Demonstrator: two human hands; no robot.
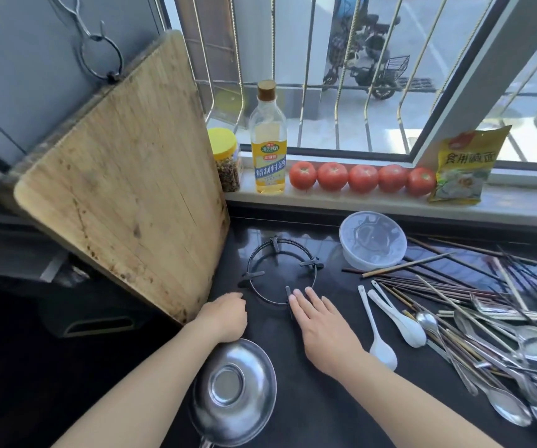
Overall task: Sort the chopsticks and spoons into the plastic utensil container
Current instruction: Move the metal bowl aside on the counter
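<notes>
A heap of chopsticks (438,287) and metal spoons (506,402) lies on the black counter at the right, with two white ceramic spoons (399,321) at its left edge. A clear round plastic container (372,239) stands behind the heap near the windowsill. My right hand (323,328) lies flat on the counter, fingers straight, its tips touching the black wire pot stand (281,273). My left hand (225,316) rests on the counter with fingers curled under, holding nothing, by the stand's left side.
A large wooden cutting board (121,182) leans against the wall at the left. A steel pan (233,392) sits below my left hand. On the windowsill stand a spice jar (226,160), an oil bottle (267,140), several tomatoes (362,178) and a yellow packet (464,166).
</notes>
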